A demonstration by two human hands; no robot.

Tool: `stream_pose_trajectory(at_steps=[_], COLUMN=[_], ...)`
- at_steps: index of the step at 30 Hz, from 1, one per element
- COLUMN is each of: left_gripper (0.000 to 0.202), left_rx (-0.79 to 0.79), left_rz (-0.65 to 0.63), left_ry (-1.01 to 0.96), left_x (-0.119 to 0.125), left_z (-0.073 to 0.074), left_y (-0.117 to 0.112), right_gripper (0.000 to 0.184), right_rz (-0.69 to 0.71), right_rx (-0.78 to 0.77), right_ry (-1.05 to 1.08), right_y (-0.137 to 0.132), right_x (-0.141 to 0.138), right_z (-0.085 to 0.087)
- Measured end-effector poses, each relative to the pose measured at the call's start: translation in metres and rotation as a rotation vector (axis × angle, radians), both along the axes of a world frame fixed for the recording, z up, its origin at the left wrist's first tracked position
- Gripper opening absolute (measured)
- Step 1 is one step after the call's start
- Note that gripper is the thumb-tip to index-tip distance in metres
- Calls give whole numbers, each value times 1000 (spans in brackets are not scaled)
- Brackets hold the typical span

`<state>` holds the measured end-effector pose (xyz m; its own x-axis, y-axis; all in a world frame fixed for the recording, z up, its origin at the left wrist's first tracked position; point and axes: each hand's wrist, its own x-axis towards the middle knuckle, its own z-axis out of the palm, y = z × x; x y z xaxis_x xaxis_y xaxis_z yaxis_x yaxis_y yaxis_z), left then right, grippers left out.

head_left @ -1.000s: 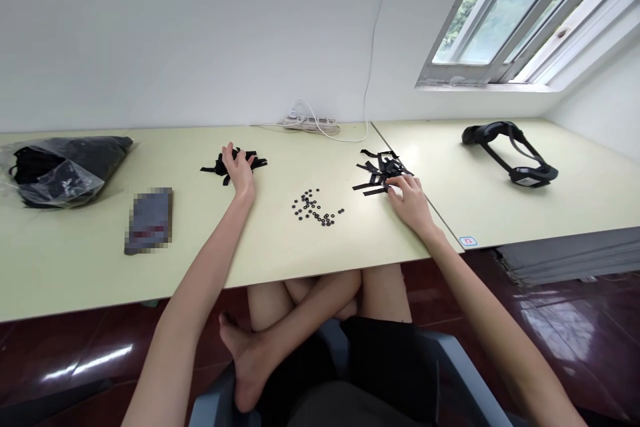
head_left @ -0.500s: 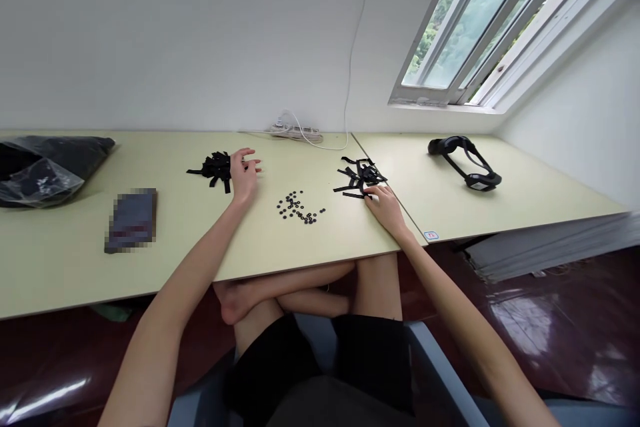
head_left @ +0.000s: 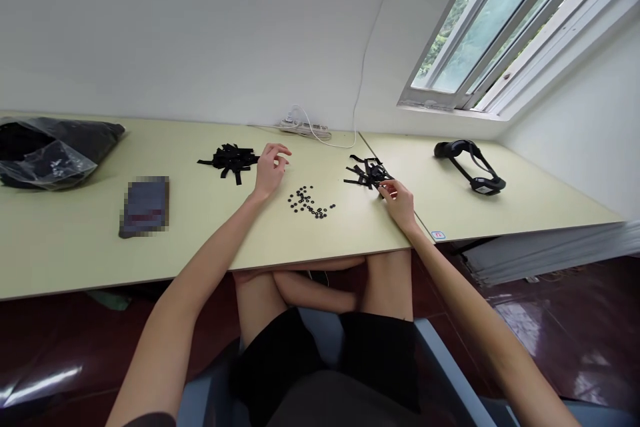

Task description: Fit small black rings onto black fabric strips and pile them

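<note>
On the pale green table (head_left: 210,233) my left hand (head_left: 271,169) hovers with fingers loosely spread, holding nothing, between a pile of black strips (head_left: 231,158) on its left and a scatter of small black rings (head_left: 309,202) on its right. My right hand (head_left: 399,199) is pinched on a black strip at the near edge of a second pile of black strips (head_left: 369,172).
A plastic bag of black material (head_left: 47,150) lies far left, a dark flat packet (head_left: 145,205) nearer. A power strip (head_left: 304,127) with a white cable sits by the wall. A black headset (head_left: 470,163) rests on the adjoining table at right, below a window.
My left hand left the left strip pile and moved right, toward the rings. My right hand closed on a strip at the right pile and lifted slightly. The camera view shifted.
</note>
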<state>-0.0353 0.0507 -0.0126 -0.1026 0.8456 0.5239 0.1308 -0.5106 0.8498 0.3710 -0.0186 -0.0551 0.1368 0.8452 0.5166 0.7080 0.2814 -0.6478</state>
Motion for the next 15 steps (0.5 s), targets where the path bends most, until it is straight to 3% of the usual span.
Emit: stream_pose_trajectory(at_steps=[15], left_gripper=[33], left_rx=[138], left_rz=[-62], left_ry=[305], left_x=[9], left_z=[-10], left_y=[-4], right_gripper=[43], right_rz=[-94], right_rx=[-26], right_ry=[111], right_y=[6], right_x=[6], right_z=[-1])
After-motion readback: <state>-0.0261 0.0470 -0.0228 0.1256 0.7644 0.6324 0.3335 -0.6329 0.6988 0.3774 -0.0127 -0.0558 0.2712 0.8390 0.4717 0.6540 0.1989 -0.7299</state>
